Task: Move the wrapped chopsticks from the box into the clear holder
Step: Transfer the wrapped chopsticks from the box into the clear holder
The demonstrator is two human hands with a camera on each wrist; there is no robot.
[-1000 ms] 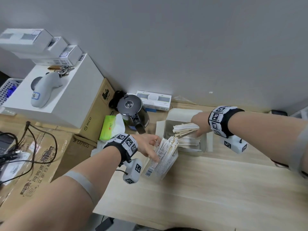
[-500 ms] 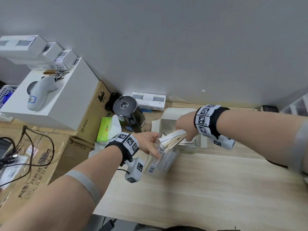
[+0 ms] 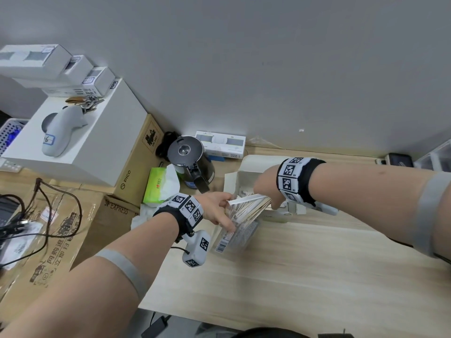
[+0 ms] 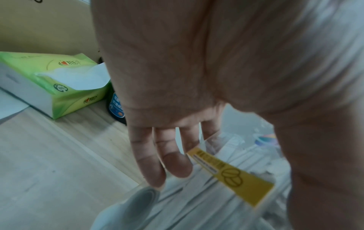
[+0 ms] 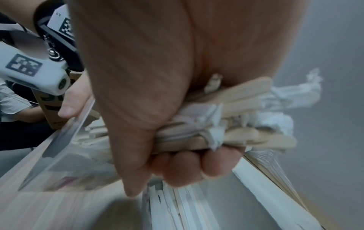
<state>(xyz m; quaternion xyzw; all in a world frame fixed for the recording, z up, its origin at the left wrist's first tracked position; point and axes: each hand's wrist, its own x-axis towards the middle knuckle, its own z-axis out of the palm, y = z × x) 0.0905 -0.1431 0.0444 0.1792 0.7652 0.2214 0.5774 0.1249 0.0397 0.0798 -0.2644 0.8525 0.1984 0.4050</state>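
My right hand point(image 3: 266, 189) grips a bundle of wrapped chopsticks point(image 3: 249, 203) in its fist; the bundle's point(image 5: 226, 124) paper ends stick out past the fingers point(image 5: 187, 166). The far ends of the bundle reach into the mouth of the clear holder point(image 3: 238, 236), which leans on the table and holds more wrapped chopsticks. My left hand point(image 3: 219, 211) holds the holder at its rim, fingers point(image 4: 167, 155) on one side and thumb on the other. Behind the right hand stands the open white box point(image 3: 244, 176), with more wrapped chopsticks point(image 5: 177, 210) lying in it.
A black kettle point(image 3: 188, 157) and a green tissue pack point(image 3: 158, 186) stand just left of the box. A flat white carton point(image 3: 220, 145) lies against the wall. Stacked cardboard boxes point(image 3: 136, 172) and cables fill the left. Bare wooden table point(image 3: 292, 276) stretches in front.
My right hand has lifted the bundle out of the box and carried it left to the holder's mouth. The left hand has stayed on the holder.
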